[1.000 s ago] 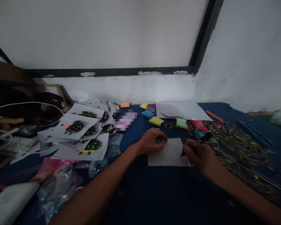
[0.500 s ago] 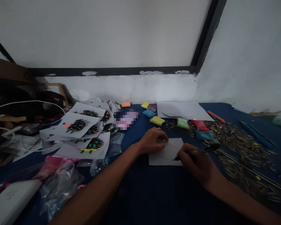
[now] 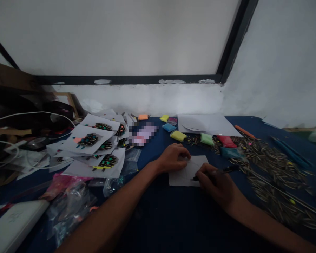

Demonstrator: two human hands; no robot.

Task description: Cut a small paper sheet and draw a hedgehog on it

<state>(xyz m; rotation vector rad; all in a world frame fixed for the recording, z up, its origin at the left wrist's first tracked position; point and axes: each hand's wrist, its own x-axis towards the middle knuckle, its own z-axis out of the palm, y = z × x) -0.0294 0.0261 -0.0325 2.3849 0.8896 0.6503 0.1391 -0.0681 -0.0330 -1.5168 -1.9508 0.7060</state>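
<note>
A small sheet of white paper lies on the blue tabletop in front of me, with a faint curved line drawn on it. My left hand rests over its upper left part, fingers loosely bent and apart, pressing it down. My right hand is closed around a dark pen. The pen's tip touches the paper or hovers just above it near the lower middle; I cannot tell which. Part of the drawing is hidden under my hands.
Left, a pile of white sheets carries seed-and-clay figures. Plastic bags and a white box-like object lie nearer. Clay packets and larger white paper are behind. Striped seeds, a blue tool and an orange stick lie right.
My right hand and the pen have shifted slightly left across the paper. My left hand stays in place on the sheet. The whole view has moved a little.
</note>
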